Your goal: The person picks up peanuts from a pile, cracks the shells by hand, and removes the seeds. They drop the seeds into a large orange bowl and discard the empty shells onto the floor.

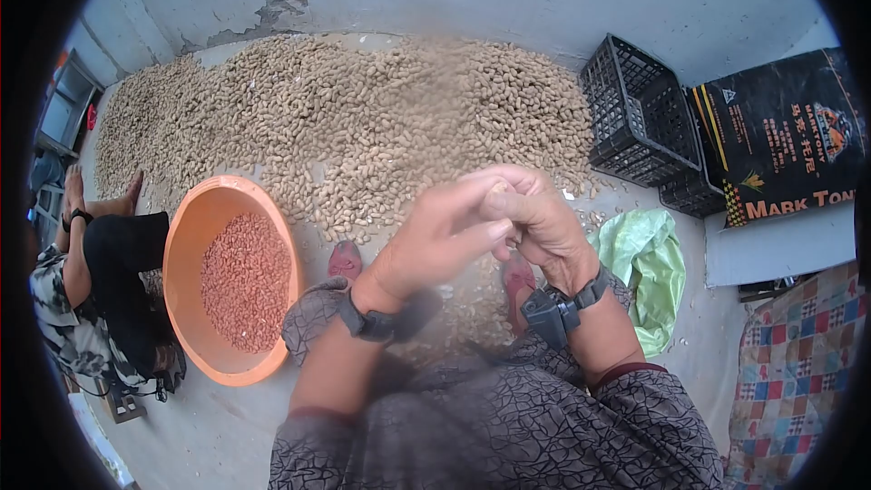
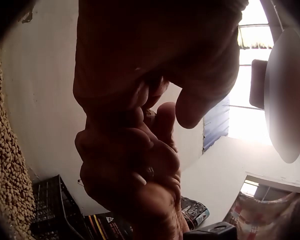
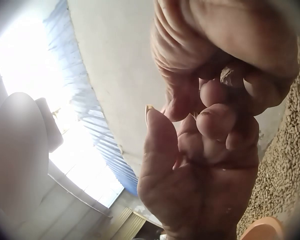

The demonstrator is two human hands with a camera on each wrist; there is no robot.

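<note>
Both hands meet in front of the body in the head view. The left hand (image 1: pixel 422 240) has its thumb extended, its other fingers partly hidden behind the right hand (image 1: pixel 544 222). In the right wrist view, a pale peanut shell (image 3: pixel 227 75) shows inside the curled fingers of the right hand (image 3: pixel 225 45), which grips it. Below it, the left hand (image 3: pixel 202 175) faces palm-on with fingers bent, their tips against the right hand's fingers. Whether the left fingers hold anything is hidden. Unshelled peanuts (image 1: pixel 345 118) cover the floor beyond the hands.
An orange basin (image 1: pixel 183 286) of reddish shelled peanuts (image 1: pixel 245 281) stands left, beside a seated person (image 1: pixel 122 263). Black crates (image 1: pixel 640 118) and a printed black box (image 1: pixel 780 141) are at the right. A green sack (image 1: pixel 644 272) lies near the right knee.
</note>
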